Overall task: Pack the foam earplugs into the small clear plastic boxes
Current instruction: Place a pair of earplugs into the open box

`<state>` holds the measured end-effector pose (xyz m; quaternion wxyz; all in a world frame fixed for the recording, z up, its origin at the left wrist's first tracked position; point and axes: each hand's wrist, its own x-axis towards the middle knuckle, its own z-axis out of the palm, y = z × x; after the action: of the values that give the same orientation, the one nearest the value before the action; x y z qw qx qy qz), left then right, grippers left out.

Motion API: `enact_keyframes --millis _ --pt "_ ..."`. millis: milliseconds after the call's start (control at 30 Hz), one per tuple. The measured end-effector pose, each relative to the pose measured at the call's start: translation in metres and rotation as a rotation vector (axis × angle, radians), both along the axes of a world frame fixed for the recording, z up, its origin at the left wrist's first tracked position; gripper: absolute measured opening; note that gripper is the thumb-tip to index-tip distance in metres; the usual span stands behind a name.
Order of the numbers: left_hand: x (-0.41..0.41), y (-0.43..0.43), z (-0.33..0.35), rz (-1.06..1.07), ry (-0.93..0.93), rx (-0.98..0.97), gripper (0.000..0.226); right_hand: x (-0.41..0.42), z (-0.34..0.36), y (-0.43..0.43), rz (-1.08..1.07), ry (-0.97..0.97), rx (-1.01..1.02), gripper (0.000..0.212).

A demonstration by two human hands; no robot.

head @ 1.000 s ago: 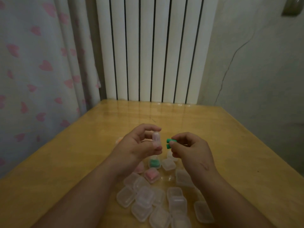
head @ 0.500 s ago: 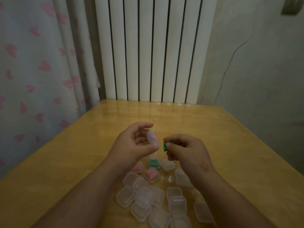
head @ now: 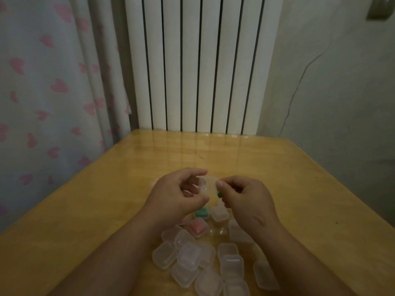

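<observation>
Head view: the left hand (head: 177, 195) holds a clear box (head: 206, 185) up over the table (head: 106, 210), forefinger curled on its top and thumb under it. The box stands on edge, but its opening is too blurred to place. The right hand (head: 245, 199) pinches a green earplug (head: 219, 194) in curled fingertips, touching the box's lower right side. Only a green end shows, so I cannot tell its long axis. Below the hands lie a green-filled box (head: 201, 213), a pink-filled box (head: 196, 227) and a pile (head: 188, 256) of empty ones. A radiator (head: 192, 60) and curtain (head: 42, 82) stand behind.
</observation>
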<state>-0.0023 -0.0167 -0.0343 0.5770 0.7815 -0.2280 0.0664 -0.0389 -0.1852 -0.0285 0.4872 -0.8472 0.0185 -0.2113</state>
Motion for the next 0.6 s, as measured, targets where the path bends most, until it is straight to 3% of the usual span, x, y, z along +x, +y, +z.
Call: enact_keyframes --millis 133,433,533,600 --pt "-0.0012 -0.0003 0.0025 -0.128 0.107 -0.028 0.04 0.0019 -0.002 -0.002 -0.064 -0.018 -0.001 0.023" --pt "-0.0012 -0.0043 -0.0062 -0.175 0.121 0.156 0.041 0.0041 -0.0065 0.0002 -0.037 -0.007 0.03 0.015" --pt "-0.0001 -0.0069 -0.005 -0.162 0.186 0.05 0.03 0.0031 -0.0065 0.0003 -0.04 -0.004 0.024 0.014" --pt "-0.0004 -0.008 -0.0023 -0.124 0.192 0.013 0.034 0.0035 -0.0059 -0.001 -0.077 -0.022 0.054 0.017"
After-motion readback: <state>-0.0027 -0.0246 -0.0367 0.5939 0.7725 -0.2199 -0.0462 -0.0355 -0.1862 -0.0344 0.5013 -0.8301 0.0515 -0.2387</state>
